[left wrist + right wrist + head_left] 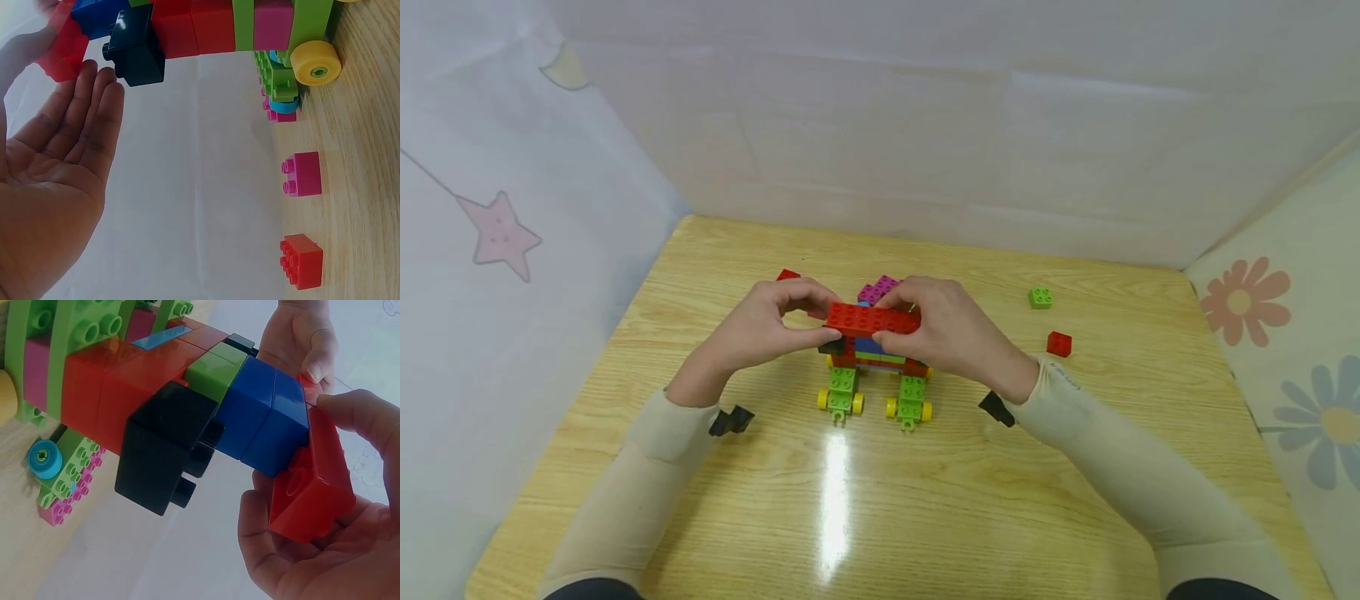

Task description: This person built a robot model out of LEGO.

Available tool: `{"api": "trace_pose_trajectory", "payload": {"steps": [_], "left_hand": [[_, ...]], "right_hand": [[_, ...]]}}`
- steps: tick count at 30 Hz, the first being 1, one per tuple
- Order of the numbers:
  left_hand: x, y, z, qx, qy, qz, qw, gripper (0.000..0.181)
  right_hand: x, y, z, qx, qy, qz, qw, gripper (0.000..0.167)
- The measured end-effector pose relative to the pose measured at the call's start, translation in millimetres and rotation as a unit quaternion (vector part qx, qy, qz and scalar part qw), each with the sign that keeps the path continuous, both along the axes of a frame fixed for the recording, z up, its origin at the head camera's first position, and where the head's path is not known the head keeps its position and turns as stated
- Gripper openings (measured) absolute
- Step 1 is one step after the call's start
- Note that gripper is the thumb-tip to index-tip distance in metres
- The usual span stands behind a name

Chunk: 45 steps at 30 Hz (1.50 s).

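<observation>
In the head view, the left hand (767, 321) and right hand (947, 325) grasped opposite ends of the red piece (859, 318), probably to keep it even at the top of the brick build (868, 357) on the tabletop (940, 508). The left wrist view showed fingers (107, 125) pinching it; the right wrist view showed fingers gripping its end by the blue bricks (259, 419).

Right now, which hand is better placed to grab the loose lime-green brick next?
Probably your right hand: it's nearer the lime-green brick than your left hand, though both hold red brick.
</observation>
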<state>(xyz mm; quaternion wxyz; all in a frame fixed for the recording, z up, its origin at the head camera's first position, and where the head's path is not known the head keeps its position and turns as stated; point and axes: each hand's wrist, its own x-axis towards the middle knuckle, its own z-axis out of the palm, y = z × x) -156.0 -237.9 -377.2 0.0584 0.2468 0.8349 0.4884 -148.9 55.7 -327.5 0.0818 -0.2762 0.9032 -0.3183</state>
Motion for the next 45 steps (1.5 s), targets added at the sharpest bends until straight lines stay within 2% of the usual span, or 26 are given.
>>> {"api": "trace_pose_trajectory", "payload": {"steps": [11, 22, 37, 45], "left_hand": [[-0.1, 0.3, -0.1, -0.001, -0.003, -0.005, 1.0, 0.029], [4.0, 5.6, 1.0, 0.008, -0.019, -0.015, 0.9997, 0.029], [5.4, 3.0, 1.3, 0.027, 0.006, -0.079, 0.9964, 0.034], [-1.3, -3.0, -4.5, 0.025, 0.018, -0.063, 0.9976, 0.031]], "right_hand": [[3.3, 0.4, -1.8, -0.005, -0.003, -0.008, 1.0, 0.039], [6.7, 8.0, -5.8, -0.005, -0.013, -0.01, 0.9999, 0.041], [21.2, 24.7, -7.5, 0.0, -0.002, -0.017, 0.9999, 0.039], [28.2, 36.3, -10.2, 0.01, 0.005, -0.024, 0.9996, 0.039]]}}
